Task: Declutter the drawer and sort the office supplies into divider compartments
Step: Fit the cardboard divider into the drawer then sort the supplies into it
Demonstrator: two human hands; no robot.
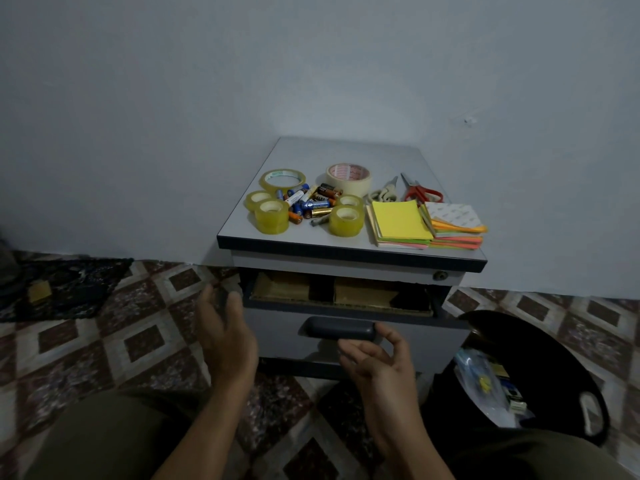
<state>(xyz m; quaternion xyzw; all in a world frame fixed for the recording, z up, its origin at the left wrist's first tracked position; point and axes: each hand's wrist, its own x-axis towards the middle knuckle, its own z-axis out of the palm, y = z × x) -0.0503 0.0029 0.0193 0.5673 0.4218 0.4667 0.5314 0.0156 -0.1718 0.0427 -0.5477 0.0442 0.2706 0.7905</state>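
On the grey cabinet top point(346, 150) lay six tape rolls point(348, 178), two scissors point(420, 192) and two sticky-note stacks point(401, 220); left hand point(225, 337) and right hand point(377, 362) hung loose and empty over patterned floor tiles point(104, 341).

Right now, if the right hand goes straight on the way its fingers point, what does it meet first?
Probably the dark drawer handle, just ahead of the right hand. Depth is unclear, so I cannot tell whether the thumb touches it.

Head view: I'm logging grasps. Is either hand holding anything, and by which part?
Nothing is held. The right hand, loosely curled, sits under the dark moulded handle of the grey drawer, thumb beside it; the blurred left hand is open near its left corner.
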